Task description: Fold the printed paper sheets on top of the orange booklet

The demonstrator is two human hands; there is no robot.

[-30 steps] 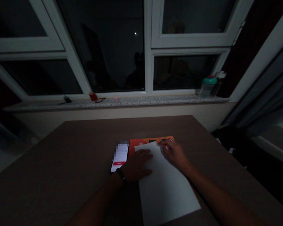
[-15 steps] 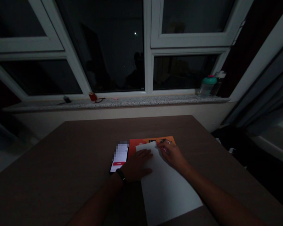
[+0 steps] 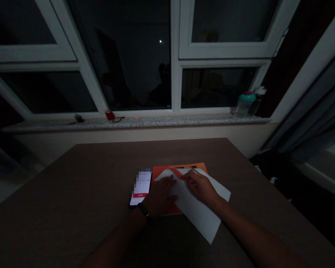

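Note:
A white sheet of paper [image 3: 194, 197] lies slanted across an orange booklet [image 3: 167, 176], and it looks folded on a diagonal. Its lower corner points towards me, past the booklet's edge. My right hand [image 3: 201, 188] pinches the sheet near its top with thumb and fingers. My left hand [image 3: 159, 195] rests flat on the sheet's left part, fingers spread, beside a smartphone [image 3: 141, 190] with a lit screen. A black band [image 3: 143, 210] circles my left wrist. Most of the booklet is hidden under the paper.
Everything lies on a dark brown table [image 3: 72, 186] set before a granite windowsill [image 3: 156, 121]. On the sill stand a green-lidded bottle [image 3: 245, 104] and a small red object [image 3: 109, 115]. A dark curtain [image 3: 309, 111] hangs at the right.
The sheet's long lower end has swung up and to the right, leaving it shorter and slanted. More orange booklet shows at lower left. My right hand has moved slightly left.

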